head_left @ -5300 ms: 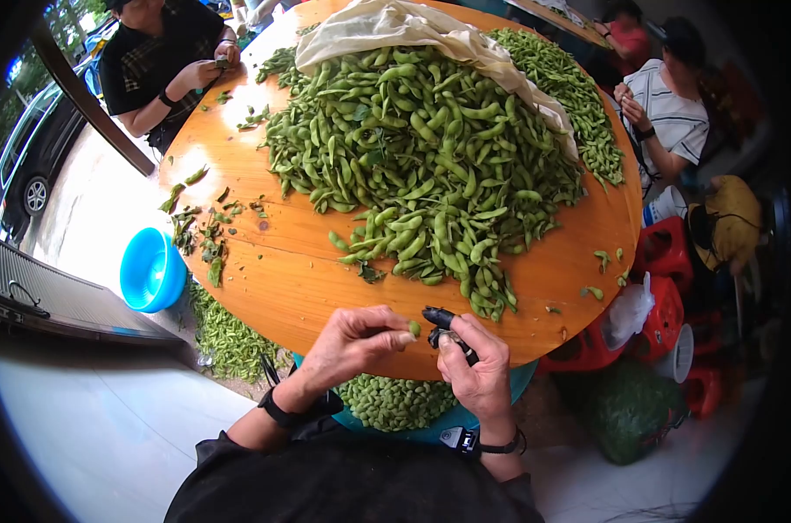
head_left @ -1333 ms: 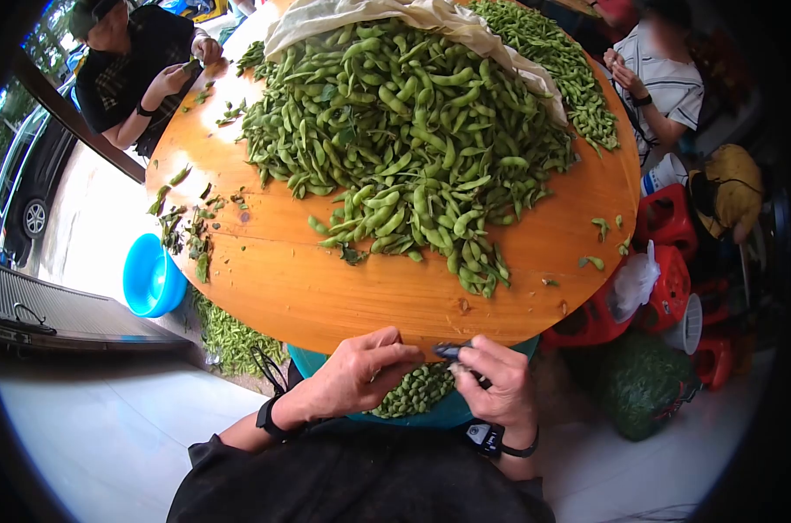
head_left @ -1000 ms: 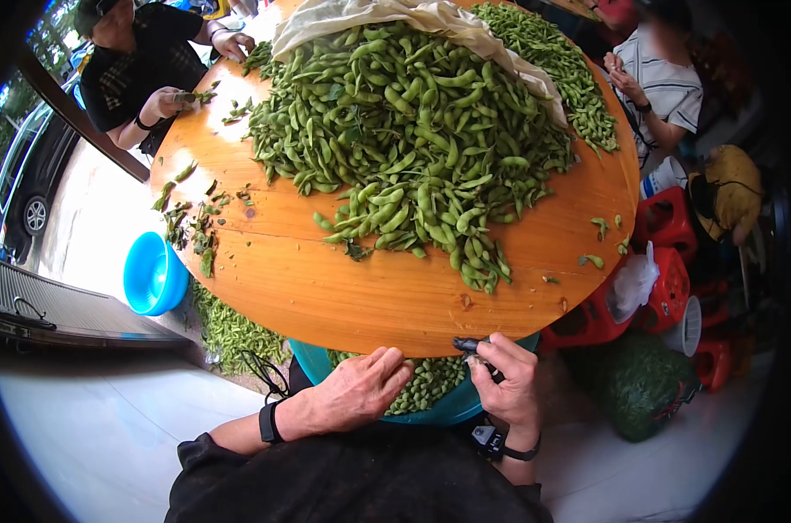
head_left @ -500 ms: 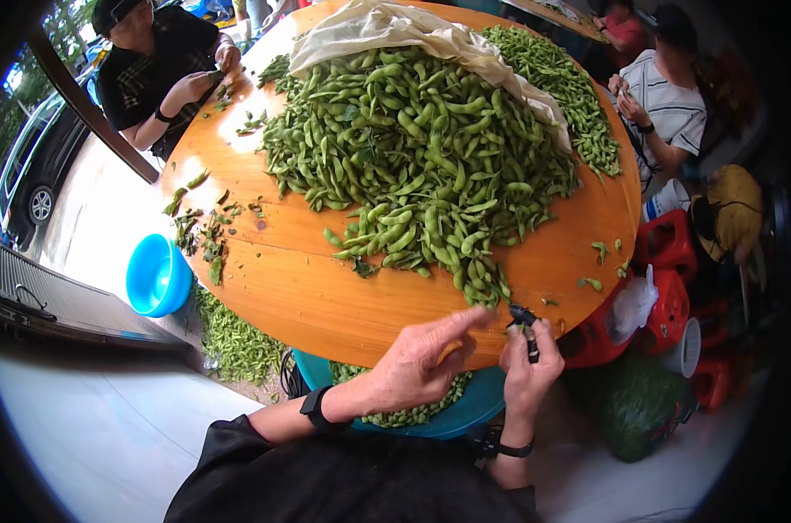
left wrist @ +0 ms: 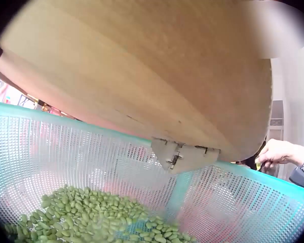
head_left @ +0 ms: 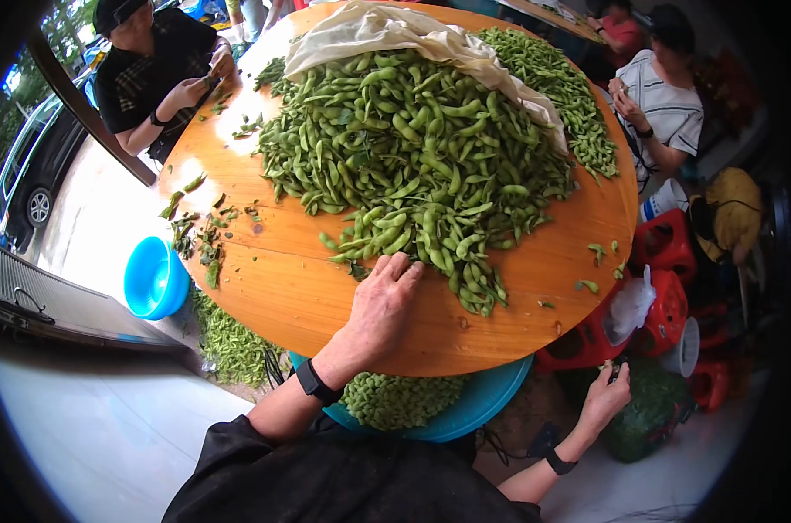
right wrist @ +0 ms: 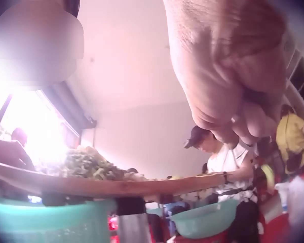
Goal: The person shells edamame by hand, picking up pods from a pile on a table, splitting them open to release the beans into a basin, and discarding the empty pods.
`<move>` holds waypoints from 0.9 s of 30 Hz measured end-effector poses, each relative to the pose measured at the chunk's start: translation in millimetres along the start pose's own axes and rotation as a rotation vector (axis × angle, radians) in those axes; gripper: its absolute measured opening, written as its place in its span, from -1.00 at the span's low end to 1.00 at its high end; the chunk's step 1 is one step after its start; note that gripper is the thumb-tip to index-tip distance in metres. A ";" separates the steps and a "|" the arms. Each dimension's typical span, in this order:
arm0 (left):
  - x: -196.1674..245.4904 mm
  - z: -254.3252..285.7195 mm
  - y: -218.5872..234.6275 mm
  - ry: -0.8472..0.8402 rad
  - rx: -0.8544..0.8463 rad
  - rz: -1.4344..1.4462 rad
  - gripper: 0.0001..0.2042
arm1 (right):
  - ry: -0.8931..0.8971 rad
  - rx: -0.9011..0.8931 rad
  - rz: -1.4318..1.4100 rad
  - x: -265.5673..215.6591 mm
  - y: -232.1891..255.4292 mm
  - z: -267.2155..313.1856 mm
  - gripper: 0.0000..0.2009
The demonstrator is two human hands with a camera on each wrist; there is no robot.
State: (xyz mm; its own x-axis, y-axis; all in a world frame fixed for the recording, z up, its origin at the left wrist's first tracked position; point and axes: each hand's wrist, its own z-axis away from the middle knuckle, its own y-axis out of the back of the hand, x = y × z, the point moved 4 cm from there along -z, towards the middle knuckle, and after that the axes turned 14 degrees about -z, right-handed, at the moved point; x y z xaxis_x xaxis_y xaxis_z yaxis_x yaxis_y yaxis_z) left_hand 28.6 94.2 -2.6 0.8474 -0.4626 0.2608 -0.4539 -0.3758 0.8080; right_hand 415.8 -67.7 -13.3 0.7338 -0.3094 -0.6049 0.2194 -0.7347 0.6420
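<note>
Two jobs, well apart: left hand (head_left: 381, 307) seems to be selecting pods (head_left: 448, 222) (can't tell its grip), right hand (head_left: 604, 403) pinches a green scrap (left wrist: 258, 166); next needs one pod singled out

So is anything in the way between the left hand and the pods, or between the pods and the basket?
Nothing visible between left hand and pods. Toward the basket, the tabletop's near edge overhangs part of it.
</note>
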 end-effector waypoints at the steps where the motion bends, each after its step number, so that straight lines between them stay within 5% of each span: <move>1: 0.8 -0.3 2.2 -0.003 0.002 0.002 -0.74 | 0.017 -0.032 0.118 -11.0 -0.3 4.3 -0.74; 4: 0.8 -2.4 18.7 0.069 0.052 0.226 -0.77 | 0.096 -0.034 -0.251 -55.8 -19.8 25.5 -0.77; 6: 1.6 -2.2 21.6 0.180 -0.101 0.535 -0.85 | -0.040 -0.353 -0.456 -101.9 -38.1 38.9 -0.79; 7: 1.8 10.7 11.1 0.485 -0.337 1.050 -0.88 | -0.127 -0.472 -0.616 -129.1 -45.4 48.2 -0.80; 10: 14.4 23.7 15.9 0.562 -0.555 1.359 -0.87 | -0.169 -0.756 -0.958 -177.1 -75.8 72.9 -0.79; 17: 8.6 36.4 17.4 0.473 -0.530 1.321 -0.82 | -0.637 -1.197 -1.345 -214.9 -99.3 88.0 -0.73; 24: 5.6 32.4 19.3 0.291 -0.400 1.007 -0.74 | -0.662 -1.229 -1.378 -211.5 -105.5 93.5 -0.72; 27: 4.4 37.9 12.6 0.428 -0.499 1.266 -0.73 | -0.592 -1.209 -1.368 -211.5 -105.1 91.9 -0.78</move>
State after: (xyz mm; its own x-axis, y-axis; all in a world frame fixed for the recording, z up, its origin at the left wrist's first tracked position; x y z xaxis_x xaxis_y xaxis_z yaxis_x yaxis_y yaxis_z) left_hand 16.2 56.9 -11.3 0.0076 0.0410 0.9991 -0.8879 0.4598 -0.0121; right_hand 178.4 19.4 4.0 -0.5235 -0.2970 -0.7986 0.8271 0.0481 -0.5601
